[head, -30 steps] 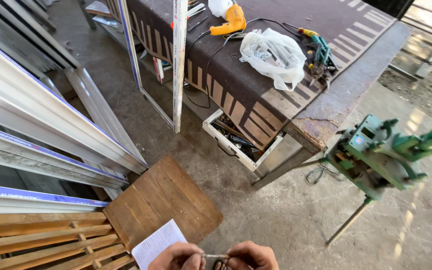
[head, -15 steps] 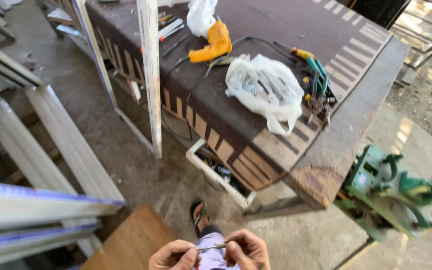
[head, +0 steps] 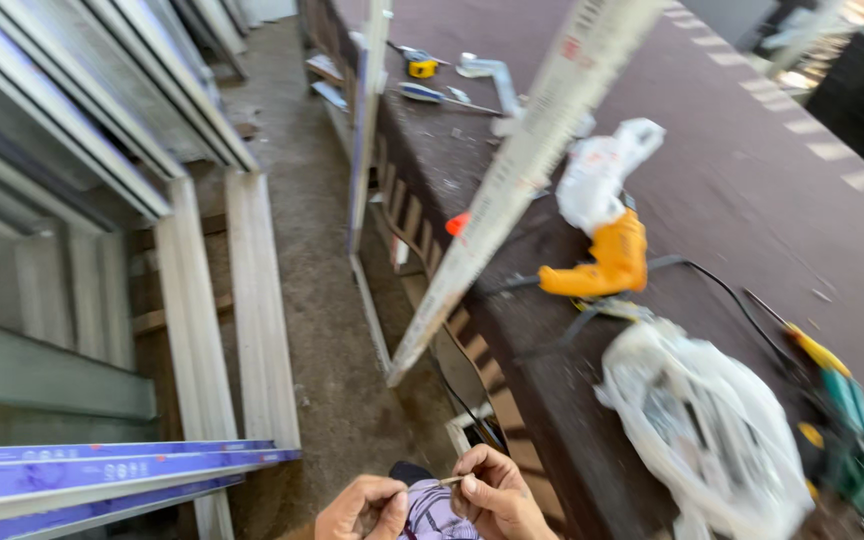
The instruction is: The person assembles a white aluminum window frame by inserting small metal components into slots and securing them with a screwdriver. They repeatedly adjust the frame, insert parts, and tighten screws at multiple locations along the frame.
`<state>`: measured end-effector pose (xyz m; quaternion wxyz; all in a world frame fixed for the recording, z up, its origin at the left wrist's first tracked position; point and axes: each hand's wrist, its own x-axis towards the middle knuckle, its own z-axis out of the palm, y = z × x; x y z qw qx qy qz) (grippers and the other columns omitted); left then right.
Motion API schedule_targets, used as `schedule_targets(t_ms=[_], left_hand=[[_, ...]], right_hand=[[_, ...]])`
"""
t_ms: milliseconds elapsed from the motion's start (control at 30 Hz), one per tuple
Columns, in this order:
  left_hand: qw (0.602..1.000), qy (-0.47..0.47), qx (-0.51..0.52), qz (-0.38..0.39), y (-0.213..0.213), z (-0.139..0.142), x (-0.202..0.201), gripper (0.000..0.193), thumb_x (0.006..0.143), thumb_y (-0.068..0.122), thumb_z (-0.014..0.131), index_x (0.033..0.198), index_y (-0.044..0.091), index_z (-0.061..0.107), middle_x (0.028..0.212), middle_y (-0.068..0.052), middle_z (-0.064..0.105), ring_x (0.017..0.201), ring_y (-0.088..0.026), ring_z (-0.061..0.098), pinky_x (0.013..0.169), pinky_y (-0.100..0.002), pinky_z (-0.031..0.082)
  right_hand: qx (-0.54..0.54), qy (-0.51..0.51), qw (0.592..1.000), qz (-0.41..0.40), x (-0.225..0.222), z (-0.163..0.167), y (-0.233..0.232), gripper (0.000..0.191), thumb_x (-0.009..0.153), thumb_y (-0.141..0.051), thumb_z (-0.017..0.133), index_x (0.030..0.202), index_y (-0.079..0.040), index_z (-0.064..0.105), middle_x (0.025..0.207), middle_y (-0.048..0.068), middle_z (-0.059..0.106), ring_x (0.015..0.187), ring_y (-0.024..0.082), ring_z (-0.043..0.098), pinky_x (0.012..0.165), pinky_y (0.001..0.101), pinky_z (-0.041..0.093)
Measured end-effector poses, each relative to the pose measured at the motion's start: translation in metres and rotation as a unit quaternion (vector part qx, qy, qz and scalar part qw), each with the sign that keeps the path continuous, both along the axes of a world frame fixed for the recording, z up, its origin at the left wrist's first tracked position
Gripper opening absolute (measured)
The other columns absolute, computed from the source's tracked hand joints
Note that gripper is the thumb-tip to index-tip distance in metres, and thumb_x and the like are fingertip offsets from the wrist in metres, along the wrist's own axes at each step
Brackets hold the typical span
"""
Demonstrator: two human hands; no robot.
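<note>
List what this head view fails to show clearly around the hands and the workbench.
- Small item pinched between left hand and right hand: too small to identify.
- Both hands: wrists cut off by the bottom edge.
- Contents of the white plastic bag: hidden by crumpled plastic.
- Green power tool: blurred, cut by the right edge.

Both wrists were cut off by the bottom edge, below the left hand (head: 362,508) and the right hand (head: 497,495). The thin piece (head: 449,481) pinched between them was too small to identify. The contents of the white plastic bag (head: 707,430) were blurred, and the green power tool (head: 847,440) ran off the right edge
</note>
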<state>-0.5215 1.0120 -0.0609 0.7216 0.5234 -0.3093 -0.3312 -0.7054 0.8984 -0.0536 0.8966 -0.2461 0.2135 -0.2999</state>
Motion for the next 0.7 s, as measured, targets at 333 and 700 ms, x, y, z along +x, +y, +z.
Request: schedule_targets(t_ms=[333,700], left_hand=[[0.973,-0.089,0.184,0.106,-0.152,-0.04,0.132,0.01,0.081,0.013,0.082,0.084,0.004,0.077,0.066,-0.007,0.076,0.063,-0.011,0.072,0.064,-0.026,0.058],[0.991,-0.024,0.127,-0.031,-0.342,0.028,0.306,0.016,0.085,0.011,0.078,0.096,-0.001,0.076,0.082,-0.005,0.075,0.079,-0.011,0.072,0.072,-0.026,0.058]], right_hand=[[-0.039,0.084,0.995,-0.025,0.172,-0.036,-0.17,0.012,0.096,-0.009,0.068,0.1,0.002,0.068,0.079,0.007,0.068,0.066,0.016,0.063,0.061,0.0294,0.051],[-0.169,0.186,0.965,-0.079,0.285,-0.003,-0.318,0.015,0.086,0.0,0.075,0.1,0.004,0.071,0.083,0.008,0.071,0.071,0.014,0.068,0.066,0.0294,0.056]])
